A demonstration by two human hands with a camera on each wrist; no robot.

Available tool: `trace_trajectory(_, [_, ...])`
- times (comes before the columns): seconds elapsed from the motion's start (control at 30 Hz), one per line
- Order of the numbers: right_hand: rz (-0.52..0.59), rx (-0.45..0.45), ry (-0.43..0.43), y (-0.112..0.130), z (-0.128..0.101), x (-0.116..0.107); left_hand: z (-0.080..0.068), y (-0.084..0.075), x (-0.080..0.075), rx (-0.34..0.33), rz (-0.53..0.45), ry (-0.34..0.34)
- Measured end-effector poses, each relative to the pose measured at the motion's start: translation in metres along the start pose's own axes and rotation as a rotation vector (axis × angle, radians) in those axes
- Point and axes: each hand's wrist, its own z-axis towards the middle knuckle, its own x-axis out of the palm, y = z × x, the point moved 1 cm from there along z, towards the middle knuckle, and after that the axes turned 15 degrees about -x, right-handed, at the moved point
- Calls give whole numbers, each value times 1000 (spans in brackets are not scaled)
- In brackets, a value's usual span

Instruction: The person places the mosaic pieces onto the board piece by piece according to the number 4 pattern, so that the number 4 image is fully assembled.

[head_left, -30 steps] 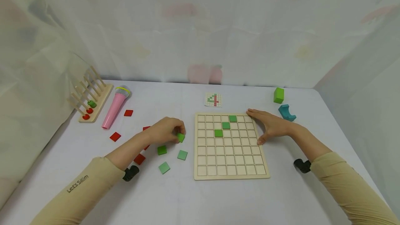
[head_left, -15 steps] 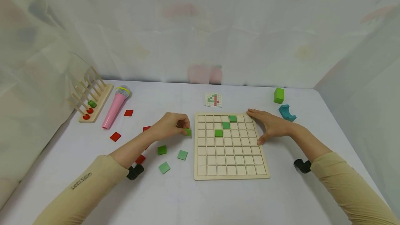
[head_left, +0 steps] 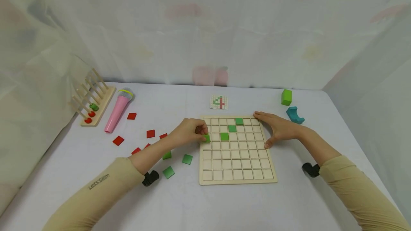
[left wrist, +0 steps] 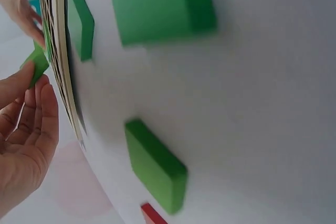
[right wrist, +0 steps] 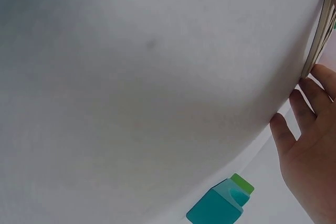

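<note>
My left hand (head_left: 191, 131) pinches a green square tile (head_left: 207, 138) between thumb and fingertips, over the left edge of a wooden grid board (head_left: 237, 180). The left wrist view shows the same tile (left wrist: 37, 62) held at its edge. Three other green tiles lie in a diagonal on the board, one of them a bright green tile (head_left: 224, 136) close to the held one. On the board's right edge rests my right hand (head_left: 278, 127), thumb and fingers spread along it. The right wrist view has that hand (right wrist: 315, 124) with fingertips at the board's side.
Loose green tiles (head_left: 187, 159) and red tiles (head_left: 118, 140) lie left of the board. A pattern card (head_left: 219, 102) is behind it. Further left are a pink microphone (head_left: 118, 109) and a wooden peg stand (head_left: 102, 106). At right sit a green block (head_left: 286, 97) and a teal arch block (head_left: 294, 115).
My left hand has carried the green tile rightward from among the loose tiles to the board's left edge. The right hand stays in place on the board.
</note>
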Motion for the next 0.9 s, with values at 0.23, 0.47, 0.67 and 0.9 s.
trace_trajectory(0.23, [6, 9, -4, 1, 0, 0, 2, -13, 13, -8, -2, 5])
trace_trajectory(0.47, [11, 17, 1, 0, 1, 0, 5, -20, 24, -27, 6, 10])
trace_trajectory(0.67, [10, 22, 5, -2, 1, 0, 8, -23, 32, -19, 34, 16])
trace_trajectory(0.9, [11, 27, 3, -2, 1, 1, 6, -25, 33, -4, 73, 11])
